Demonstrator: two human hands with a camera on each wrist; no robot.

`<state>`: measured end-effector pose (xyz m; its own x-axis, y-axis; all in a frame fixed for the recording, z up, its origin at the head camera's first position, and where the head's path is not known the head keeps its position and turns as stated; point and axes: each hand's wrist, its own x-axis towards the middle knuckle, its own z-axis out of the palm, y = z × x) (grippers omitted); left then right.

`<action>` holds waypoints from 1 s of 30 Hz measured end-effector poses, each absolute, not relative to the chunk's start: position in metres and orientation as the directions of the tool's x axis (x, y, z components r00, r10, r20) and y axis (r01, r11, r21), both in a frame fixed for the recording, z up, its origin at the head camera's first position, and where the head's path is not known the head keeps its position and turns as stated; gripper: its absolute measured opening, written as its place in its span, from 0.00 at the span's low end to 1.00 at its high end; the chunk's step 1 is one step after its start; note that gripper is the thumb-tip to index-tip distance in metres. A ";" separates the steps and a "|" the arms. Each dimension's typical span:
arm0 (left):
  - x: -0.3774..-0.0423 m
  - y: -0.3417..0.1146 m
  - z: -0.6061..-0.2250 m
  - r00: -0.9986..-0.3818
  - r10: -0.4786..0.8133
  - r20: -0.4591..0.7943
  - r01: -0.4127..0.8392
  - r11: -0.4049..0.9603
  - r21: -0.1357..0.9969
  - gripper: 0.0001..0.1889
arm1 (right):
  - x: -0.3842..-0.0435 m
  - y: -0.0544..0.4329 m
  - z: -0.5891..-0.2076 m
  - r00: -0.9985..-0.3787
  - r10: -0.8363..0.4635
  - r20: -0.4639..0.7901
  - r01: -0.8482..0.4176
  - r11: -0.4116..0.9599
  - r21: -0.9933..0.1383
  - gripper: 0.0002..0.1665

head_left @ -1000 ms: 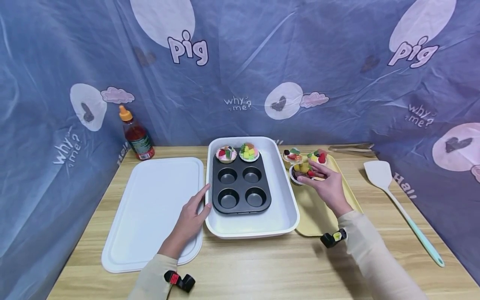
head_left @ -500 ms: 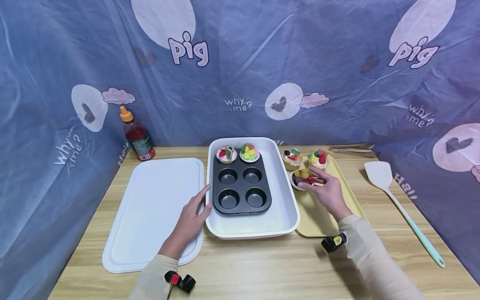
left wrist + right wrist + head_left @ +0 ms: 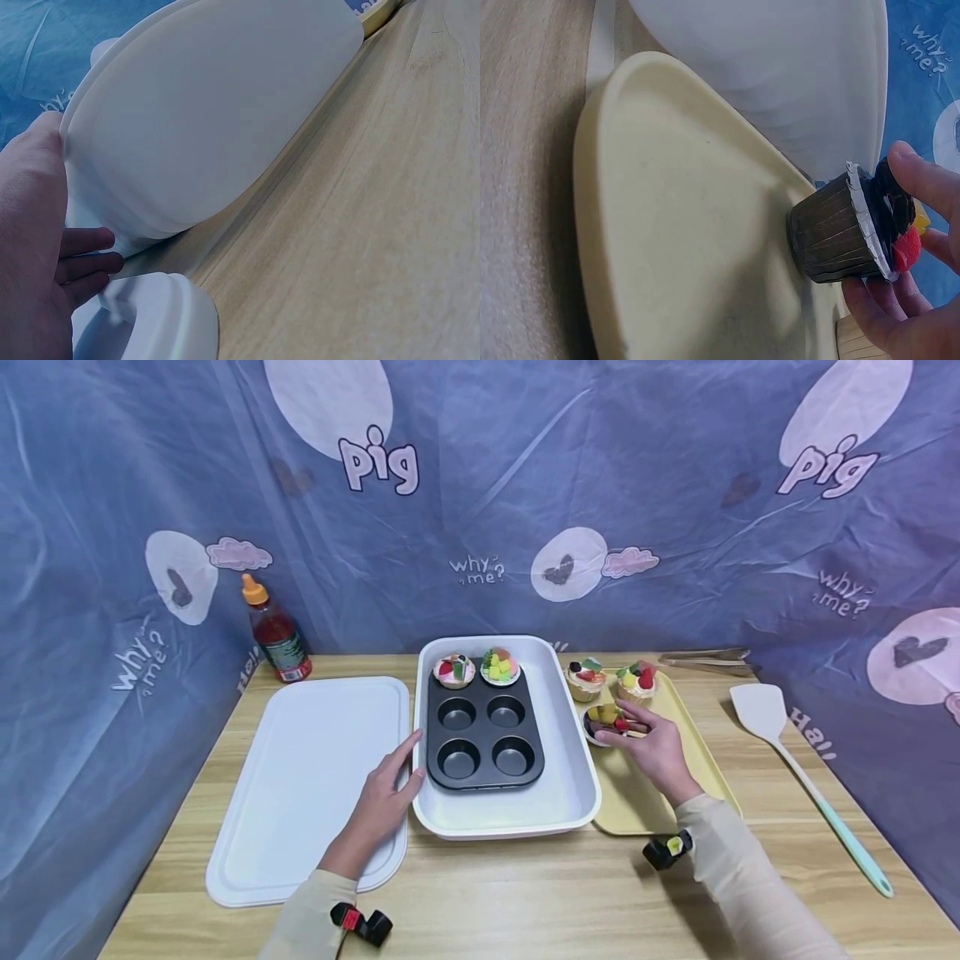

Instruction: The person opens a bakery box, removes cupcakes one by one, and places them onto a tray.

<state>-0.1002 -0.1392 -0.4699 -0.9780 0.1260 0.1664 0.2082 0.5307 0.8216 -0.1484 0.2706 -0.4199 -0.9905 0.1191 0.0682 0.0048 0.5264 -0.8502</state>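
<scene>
My right hand (image 3: 660, 752) grips a dark-wrapped chocolate cupcake (image 3: 831, 234) topped with yellow and red fruit. The thumb is at one side of its topping and the fingers are at the other. It is over the yellow tray (image 3: 626, 802); whether its base touches the tray I cannot tell. Behind it, two fruit cupcakes, one (image 3: 586, 678) on the left and one (image 3: 636, 681) on the right, stand at the tray's far end. My left hand (image 3: 382, 793) rests against the left rim of the deep white tray (image 3: 480, 822), fingers loosely extended.
Inside the white tray lies a black muffin pan (image 3: 483, 735) with two cupcakes in its back cups. A white board (image 3: 307, 785) lies left, a sauce bottle (image 3: 277, 631) behind it. Tongs (image 3: 705, 658) and a spatula (image 3: 810, 785) lie right.
My right hand and the chocolate cupcake have moved a little toward me, away from the two cupcakes behind. My left hand has stayed at the white tray's rim.
</scene>
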 end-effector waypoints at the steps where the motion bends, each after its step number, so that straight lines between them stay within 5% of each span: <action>1: -0.100 -0.139 -0.470 -0.978 0.127 0.166 0.208 0.532 0.821 0.31 | -0.148 0.271 -0.420 -0.991 0.120 0.065 0.008 0.525 -0.851 0.46; 30: -0.100 -0.139 -0.469 -0.974 0.126 0.189 0.227 0.528 0.818 0.31 | -0.149 0.274 -0.425 -0.994 0.106 0.023 0.035 0.512 -0.858 0.48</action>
<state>-0.1003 -0.1391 -0.4693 -0.9739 0.1257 0.1891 0.2270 0.5280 0.8184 -0.1485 0.2741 -0.4254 -0.9941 0.1064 0.0226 0.0352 0.5117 -0.8584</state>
